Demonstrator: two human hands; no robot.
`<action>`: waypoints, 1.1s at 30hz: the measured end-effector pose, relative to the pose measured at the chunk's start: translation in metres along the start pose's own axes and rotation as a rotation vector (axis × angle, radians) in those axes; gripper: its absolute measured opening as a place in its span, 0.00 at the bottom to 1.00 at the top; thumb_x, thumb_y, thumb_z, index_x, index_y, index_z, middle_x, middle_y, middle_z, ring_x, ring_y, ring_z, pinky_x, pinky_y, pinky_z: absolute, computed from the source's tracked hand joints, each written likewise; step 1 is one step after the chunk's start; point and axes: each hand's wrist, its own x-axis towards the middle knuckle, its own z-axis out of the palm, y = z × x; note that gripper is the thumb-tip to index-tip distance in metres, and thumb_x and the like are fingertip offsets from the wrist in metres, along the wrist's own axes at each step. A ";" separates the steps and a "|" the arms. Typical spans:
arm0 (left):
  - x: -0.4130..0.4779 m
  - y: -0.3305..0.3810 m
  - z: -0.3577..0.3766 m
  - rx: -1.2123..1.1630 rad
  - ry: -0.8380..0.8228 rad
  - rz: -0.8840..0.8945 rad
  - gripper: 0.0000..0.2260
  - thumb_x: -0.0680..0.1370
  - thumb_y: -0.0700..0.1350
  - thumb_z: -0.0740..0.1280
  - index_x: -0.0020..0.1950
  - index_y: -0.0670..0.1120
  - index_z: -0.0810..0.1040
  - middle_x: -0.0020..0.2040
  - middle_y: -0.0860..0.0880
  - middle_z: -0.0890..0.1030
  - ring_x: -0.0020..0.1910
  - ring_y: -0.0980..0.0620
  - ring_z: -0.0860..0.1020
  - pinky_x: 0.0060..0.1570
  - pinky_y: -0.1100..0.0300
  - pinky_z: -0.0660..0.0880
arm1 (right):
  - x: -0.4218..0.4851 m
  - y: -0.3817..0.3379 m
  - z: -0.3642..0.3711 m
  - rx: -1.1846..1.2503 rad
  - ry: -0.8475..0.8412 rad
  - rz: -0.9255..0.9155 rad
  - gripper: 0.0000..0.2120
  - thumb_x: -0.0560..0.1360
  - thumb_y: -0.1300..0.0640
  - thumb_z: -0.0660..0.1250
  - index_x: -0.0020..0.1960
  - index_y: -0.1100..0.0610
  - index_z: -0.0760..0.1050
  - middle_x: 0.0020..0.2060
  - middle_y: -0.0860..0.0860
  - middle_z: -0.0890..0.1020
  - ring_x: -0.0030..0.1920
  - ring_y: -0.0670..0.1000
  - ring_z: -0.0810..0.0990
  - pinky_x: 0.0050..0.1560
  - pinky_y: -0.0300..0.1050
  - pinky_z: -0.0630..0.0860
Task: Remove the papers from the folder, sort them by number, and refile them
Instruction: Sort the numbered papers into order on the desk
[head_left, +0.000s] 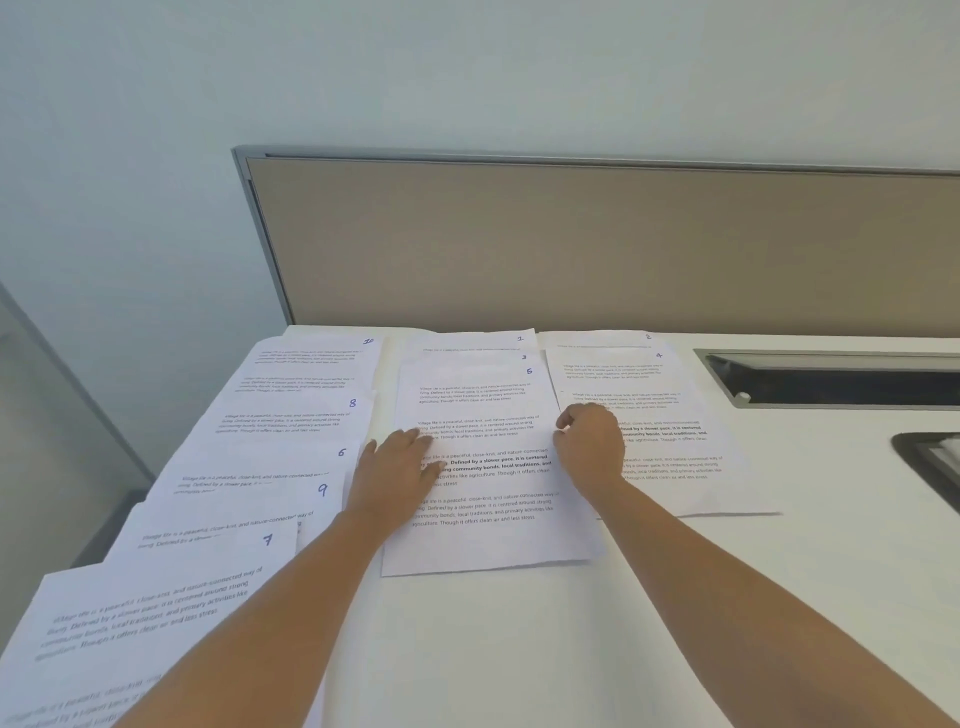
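Numbered white sheets lie spread over the white desk (519, 649). Sheet 5 (493, 540) tops the middle stack, with sheets 3 (467, 357) and 1 (467, 340) peeking out behind it. Sheet 4 (675, 488) lies to the right over sheet 2 (597, 338). On the left, sheets 10 (311, 358), 8 (291, 421), 6 (260, 467), 9 (234, 519) and 7 (145, 613) overlap down the desk's left side. My left hand (395, 467) lies flat on sheet 5's left part. My right hand (589, 441) has curled fingers at sheet 5's right edge. The folder is not visible.
A beige partition panel (571, 244) stands along the desk's back edge. A dark cable slot (831, 376) is recessed at the back right. A dark tray-like object (930, 462) sits at the right edge. The desk's left edge drops to the floor.
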 end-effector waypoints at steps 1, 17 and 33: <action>0.000 0.000 0.000 0.015 -0.007 0.003 0.22 0.82 0.54 0.52 0.75 0.48 0.59 0.76 0.50 0.59 0.75 0.55 0.55 0.73 0.53 0.50 | -0.002 0.000 0.001 -0.046 -0.012 -0.061 0.09 0.74 0.65 0.63 0.50 0.60 0.79 0.48 0.55 0.80 0.47 0.54 0.77 0.38 0.39 0.67; -0.007 0.000 -0.004 0.009 0.014 0.012 0.22 0.83 0.52 0.50 0.76 0.48 0.57 0.77 0.51 0.55 0.76 0.54 0.53 0.73 0.53 0.50 | -0.016 0.001 0.005 -0.120 -0.135 -0.286 0.11 0.77 0.60 0.61 0.54 0.63 0.78 0.52 0.57 0.80 0.55 0.54 0.76 0.50 0.40 0.68; -0.058 -0.061 -0.025 -0.116 0.122 -0.092 0.21 0.83 0.52 0.52 0.75 0.48 0.61 0.77 0.50 0.57 0.76 0.53 0.52 0.73 0.52 0.46 | -0.057 -0.033 0.026 -0.027 -0.101 -0.359 0.07 0.76 0.62 0.63 0.50 0.62 0.79 0.52 0.55 0.80 0.56 0.53 0.75 0.53 0.39 0.67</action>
